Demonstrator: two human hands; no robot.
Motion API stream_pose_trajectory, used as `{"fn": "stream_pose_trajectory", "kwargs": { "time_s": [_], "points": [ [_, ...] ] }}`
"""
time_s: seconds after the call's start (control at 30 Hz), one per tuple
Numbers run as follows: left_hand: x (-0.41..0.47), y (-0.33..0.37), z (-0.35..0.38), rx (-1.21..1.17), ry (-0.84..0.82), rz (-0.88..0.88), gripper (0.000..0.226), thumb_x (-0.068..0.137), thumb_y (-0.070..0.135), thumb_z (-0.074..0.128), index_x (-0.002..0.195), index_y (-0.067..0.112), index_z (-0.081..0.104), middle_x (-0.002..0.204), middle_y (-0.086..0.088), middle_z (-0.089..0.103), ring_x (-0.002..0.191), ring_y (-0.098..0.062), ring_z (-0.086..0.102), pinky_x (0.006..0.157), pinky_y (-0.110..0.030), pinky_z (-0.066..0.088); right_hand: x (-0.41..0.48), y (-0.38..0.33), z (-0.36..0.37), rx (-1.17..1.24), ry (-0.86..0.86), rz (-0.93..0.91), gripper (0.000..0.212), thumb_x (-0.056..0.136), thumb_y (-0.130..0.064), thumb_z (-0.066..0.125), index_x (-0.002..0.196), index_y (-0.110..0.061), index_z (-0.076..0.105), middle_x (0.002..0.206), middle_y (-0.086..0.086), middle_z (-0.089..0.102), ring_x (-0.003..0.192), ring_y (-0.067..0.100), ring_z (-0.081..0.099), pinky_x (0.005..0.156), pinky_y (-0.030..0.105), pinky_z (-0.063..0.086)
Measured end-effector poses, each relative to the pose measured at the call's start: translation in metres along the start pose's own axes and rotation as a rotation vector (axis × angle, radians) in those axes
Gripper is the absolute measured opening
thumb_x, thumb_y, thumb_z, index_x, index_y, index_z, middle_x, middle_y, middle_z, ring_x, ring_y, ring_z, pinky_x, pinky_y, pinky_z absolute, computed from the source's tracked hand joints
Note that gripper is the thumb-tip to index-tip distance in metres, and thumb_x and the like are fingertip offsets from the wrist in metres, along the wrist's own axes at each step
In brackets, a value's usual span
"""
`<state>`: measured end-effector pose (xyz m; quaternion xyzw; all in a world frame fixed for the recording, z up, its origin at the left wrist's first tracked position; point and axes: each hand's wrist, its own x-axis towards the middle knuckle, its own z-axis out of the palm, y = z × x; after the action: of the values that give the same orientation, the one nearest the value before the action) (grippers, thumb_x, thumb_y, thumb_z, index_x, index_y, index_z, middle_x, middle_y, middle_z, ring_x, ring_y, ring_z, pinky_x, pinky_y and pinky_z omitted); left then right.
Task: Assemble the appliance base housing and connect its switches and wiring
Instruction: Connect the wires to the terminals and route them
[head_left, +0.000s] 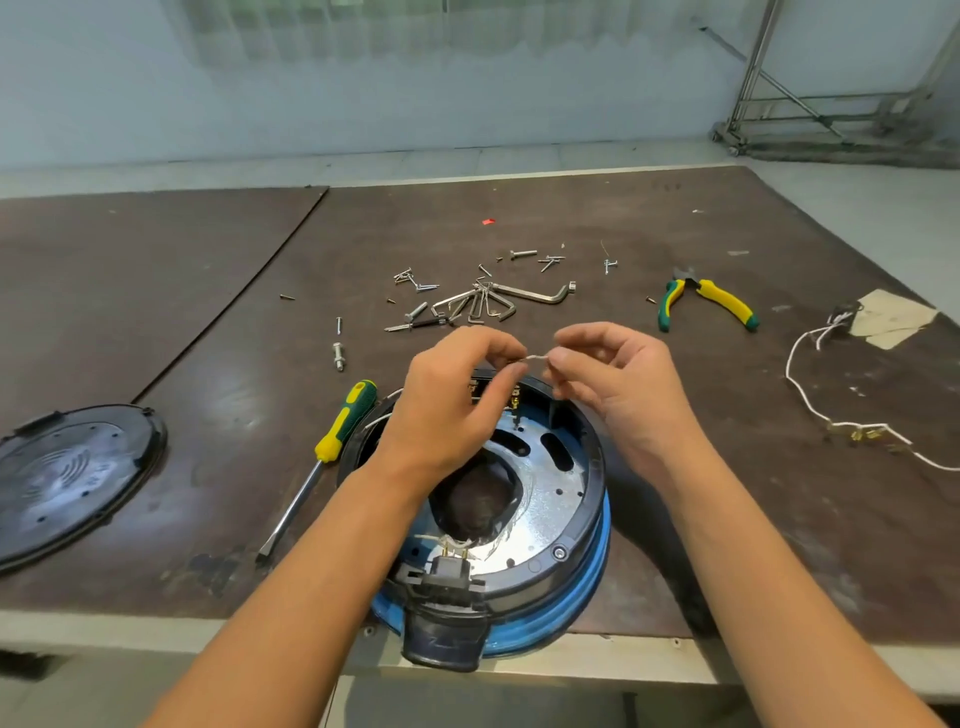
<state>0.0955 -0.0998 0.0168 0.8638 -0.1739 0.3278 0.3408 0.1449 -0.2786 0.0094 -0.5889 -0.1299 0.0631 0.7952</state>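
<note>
The round appliance base housing (563, 499), blue outside with a silver metal plate inside, lies upside down at the table's near edge. A black power socket (448, 582) sits at its near rim. Above the housing's far side, my left hand (452, 400) and my right hand (618, 384) pinch the two ends of a short whitish wire (535, 357) held between them. Thin white wires run from the housing under my left hand.
A black bottom cover (67, 478) lies at the far left. A yellow-green screwdriver (332, 447) rests left of the housing. Hex keys (493, 301) and several loose screws lie behind my hands. Yellow-green pliers (711, 301) and a white wire harness (852, 431) lie to the right.
</note>
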Motion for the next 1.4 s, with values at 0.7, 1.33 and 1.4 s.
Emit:
{"fn": "stream_pose_trajectory", "kwargs": {
  "time_s": [0.7,1.33,1.4],
  "points": [
    [-0.002,0.003,-0.003,-0.314,0.022,-0.237,0.035,0.088,0.008,0.071,0.122,0.014,0.065,0.087,0.001,0.076,0.083,-0.017,0.074,0.08,-0.044,0.059,-0.011,-0.002,0.023,-0.556,-0.36,-0.112,0.017,0.088,-0.017,0.066,0.073,-0.012,0.072,0.062,0.003,0.073,0.058,0.029,0.068,0.057,0.029,0.048],
    [-0.001,0.005,0.0,-0.039,-0.025,-0.151,0.027,0.088,0.015,0.075,0.113,0.01,0.07,0.085,0.009,0.07,0.08,-0.004,0.066,0.076,-0.022,0.054,0.002,-0.002,0.003,-0.582,-0.17,-0.267,0.009,0.09,-0.016,0.072,0.097,-0.017,0.077,0.081,-0.002,0.076,0.08,0.015,0.073,0.079,0.049,0.059],
    [-0.001,0.005,0.0,-0.015,-0.037,-0.142,0.026,0.089,0.014,0.073,0.114,0.01,0.071,0.086,0.009,0.069,0.08,-0.002,0.065,0.075,-0.018,0.052,0.004,-0.002,0.001,-0.6,-0.148,-0.278,0.009,0.089,-0.016,0.072,0.094,-0.022,0.077,0.081,-0.004,0.076,0.079,0.012,0.073,0.078,0.048,0.059]
  ]
}}
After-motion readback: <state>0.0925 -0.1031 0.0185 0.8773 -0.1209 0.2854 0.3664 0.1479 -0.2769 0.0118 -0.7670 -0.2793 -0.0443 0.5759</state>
